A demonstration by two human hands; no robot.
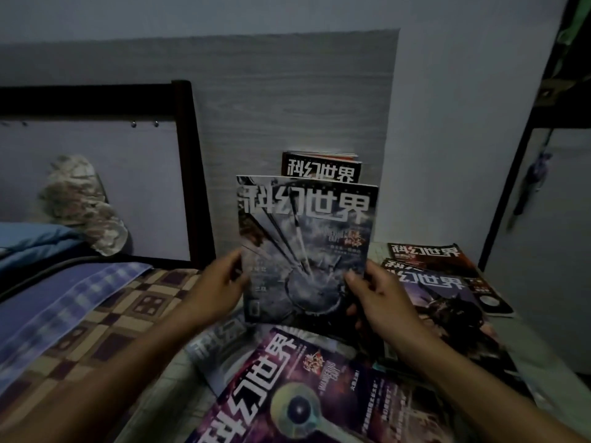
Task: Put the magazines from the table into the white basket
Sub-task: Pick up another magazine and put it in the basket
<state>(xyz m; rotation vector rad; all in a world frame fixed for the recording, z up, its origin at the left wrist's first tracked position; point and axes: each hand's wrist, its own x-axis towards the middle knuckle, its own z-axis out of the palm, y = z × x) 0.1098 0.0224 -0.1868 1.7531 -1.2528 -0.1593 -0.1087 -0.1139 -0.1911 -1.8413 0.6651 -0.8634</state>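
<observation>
I hold a grey-blue magazine point(303, 238) upright in front of me. My left hand point(217, 289) grips its lower left edge and my right hand point(380, 298) grips its lower right edge. Behind it stand more magazines with a red-black cover point(321, 167) upright against the wall; what holds them is hidden, and no white basket shows. Several magazines lie on the table: a purple one point(303, 388) nearest me, another purple one point(447, 302) to the right, and a red-black one point(425, 252) at the back right.
A bed with a checked cover point(121, 318), a blue blanket point(48, 302) and a dark headboard point(188, 174) borders the table on the left. A grey wood-grain panel point(287, 100) covers the wall behind. A dark frame point(518, 187) stands at the right.
</observation>
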